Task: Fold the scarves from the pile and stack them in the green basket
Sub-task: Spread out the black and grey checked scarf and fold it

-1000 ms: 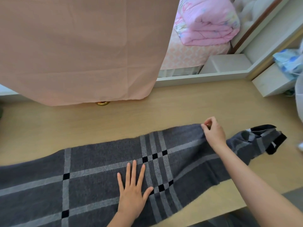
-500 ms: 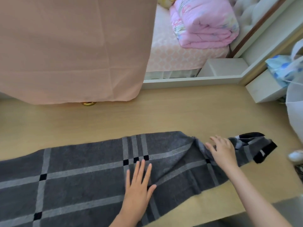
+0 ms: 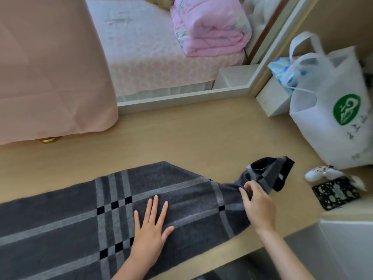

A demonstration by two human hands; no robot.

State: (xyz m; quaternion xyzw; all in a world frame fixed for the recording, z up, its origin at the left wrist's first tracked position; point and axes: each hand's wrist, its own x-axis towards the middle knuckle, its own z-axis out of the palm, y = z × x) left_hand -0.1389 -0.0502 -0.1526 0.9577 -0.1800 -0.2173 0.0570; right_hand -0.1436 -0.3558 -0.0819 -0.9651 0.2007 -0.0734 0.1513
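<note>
The grey scarf [image 3: 181,195] lies along the surface [image 3: 181,142] from 9 to 3 o'clock, pinned mid-length by the flat, spread left hand [image 3: 150,229], while the right hand [image 3: 257,205], nearer its rumpled end, pinches the cloth, that end just off at 1 o'clock.

**One palm flat, one hand pinching**

The left hand [image 3: 150,231] lay palm down on the scarf [image 3: 66,215], fingers straight and a little spread, thumb out to the side — its bare forearm came up from the lower edge. The right hand [image 3: 259,207] reached farther out, to the right of the left, fingers curled and pinching a bunched fold of the cloth. Its bare forearm ran in from the lower right corner.
</note>
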